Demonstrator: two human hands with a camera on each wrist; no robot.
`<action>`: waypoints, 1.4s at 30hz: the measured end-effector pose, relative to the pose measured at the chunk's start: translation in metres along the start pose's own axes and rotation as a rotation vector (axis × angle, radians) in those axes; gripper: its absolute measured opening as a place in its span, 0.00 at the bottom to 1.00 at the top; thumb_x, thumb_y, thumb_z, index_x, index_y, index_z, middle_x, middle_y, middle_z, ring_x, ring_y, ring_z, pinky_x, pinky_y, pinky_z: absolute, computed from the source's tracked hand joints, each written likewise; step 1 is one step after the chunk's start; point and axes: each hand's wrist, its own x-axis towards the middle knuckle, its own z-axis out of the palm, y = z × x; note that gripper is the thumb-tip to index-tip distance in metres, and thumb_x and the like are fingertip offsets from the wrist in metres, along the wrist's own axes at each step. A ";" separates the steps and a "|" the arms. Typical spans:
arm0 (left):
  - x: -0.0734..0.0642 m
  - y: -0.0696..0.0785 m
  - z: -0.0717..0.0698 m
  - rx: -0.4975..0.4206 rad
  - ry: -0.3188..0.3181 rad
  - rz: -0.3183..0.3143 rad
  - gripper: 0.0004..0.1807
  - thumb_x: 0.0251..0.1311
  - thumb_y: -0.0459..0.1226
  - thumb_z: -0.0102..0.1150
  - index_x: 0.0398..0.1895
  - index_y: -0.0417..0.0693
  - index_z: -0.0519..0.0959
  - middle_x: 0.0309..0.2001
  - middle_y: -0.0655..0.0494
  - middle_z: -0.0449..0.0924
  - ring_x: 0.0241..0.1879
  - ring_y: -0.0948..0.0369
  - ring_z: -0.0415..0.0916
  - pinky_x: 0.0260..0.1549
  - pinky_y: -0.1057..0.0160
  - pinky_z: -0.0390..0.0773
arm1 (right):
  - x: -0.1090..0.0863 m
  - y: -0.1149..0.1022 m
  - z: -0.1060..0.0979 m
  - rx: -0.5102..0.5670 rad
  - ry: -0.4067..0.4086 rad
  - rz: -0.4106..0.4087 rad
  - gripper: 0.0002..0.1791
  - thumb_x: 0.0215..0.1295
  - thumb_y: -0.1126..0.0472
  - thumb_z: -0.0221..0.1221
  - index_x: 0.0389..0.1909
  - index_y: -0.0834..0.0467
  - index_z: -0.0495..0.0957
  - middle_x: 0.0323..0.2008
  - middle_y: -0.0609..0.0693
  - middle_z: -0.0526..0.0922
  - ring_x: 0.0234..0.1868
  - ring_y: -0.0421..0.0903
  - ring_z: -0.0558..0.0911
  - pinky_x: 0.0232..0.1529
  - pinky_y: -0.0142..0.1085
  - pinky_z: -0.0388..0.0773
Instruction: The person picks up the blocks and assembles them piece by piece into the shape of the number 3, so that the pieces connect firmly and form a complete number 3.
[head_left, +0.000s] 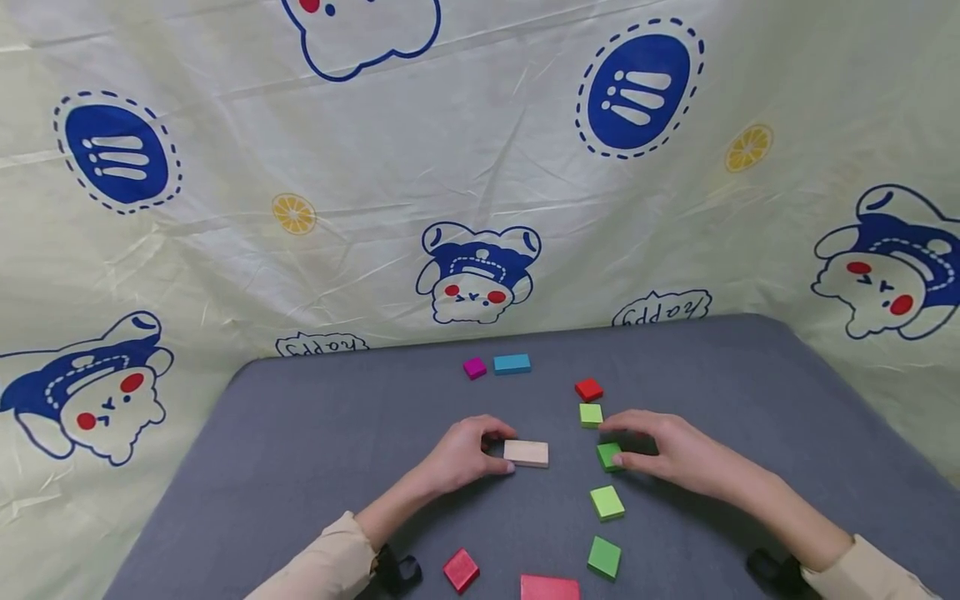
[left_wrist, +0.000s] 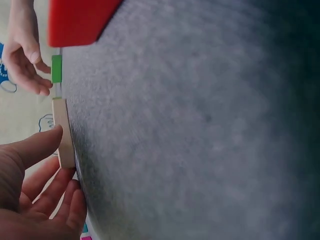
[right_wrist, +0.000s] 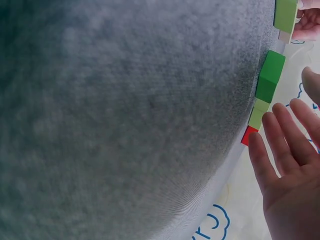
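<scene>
In the head view, my left hand (head_left: 468,454) is at the left end of a pale wooden block (head_left: 527,453) lying flat on the table. Its thumb and forefinger pinch that end from front and back; the left wrist view shows the thumb over the wooden block (left_wrist: 64,137). To the right, my right hand (head_left: 667,446) is beside a dark green block (head_left: 608,457). The thumb tip overlaps this block's right side, and the fingers reach past it toward a light green block (head_left: 591,415). In the right wrist view, the right hand's fingers (right_wrist: 285,140) are spread and fairly straight.
A red block (head_left: 588,389) stands behind the light green one. Nearer me are another light green block (head_left: 607,502), a green block (head_left: 603,557) and two red blocks (head_left: 461,571) (head_left: 550,587). Magenta (head_left: 475,367) and blue (head_left: 512,364) blocks sit near the grey table's (head_left: 337,433) back edge.
</scene>
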 end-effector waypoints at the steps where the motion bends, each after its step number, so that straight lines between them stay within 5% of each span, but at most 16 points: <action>1: 0.001 0.001 0.001 0.015 0.002 0.004 0.19 0.54 0.36 0.72 0.51 0.47 0.83 0.45 0.61 0.79 0.46 0.61 0.73 0.48 0.60 0.72 | 0.000 0.000 0.000 0.001 -0.003 0.003 0.25 0.64 0.47 0.65 0.59 0.52 0.78 0.56 0.42 0.78 0.56 0.44 0.76 0.53 0.44 0.75; 14: 0.002 0.006 0.003 0.127 0.002 0.005 0.14 0.56 0.35 0.71 0.46 0.48 0.85 0.41 0.62 0.78 0.45 0.61 0.70 0.49 0.59 0.71 | 0.002 0.004 0.002 -0.004 -0.011 0.020 0.25 0.63 0.47 0.65 0.59 0.52 0.78 0.56 0.43 0.78 0.57 0.45 0.76 0.54 0.47 0.75; 42: -0.024 -0.011 -0.018 0.121 0.065 -0.028 0.14 0.56 0.34 0.70 0.46 0.46 0.84 0.43 0.59 0.78 0.45 0.58 0.73 0.49 0.54 0.73 | 0.001 0.005 -0.002 -0.034 -0.015 -0.008 0.22 0.64 0.47 0.65 0.57 0.51 0.79 0.54 0.41 0.79 0.57 0.45 0.76 0.54 0.48 0.73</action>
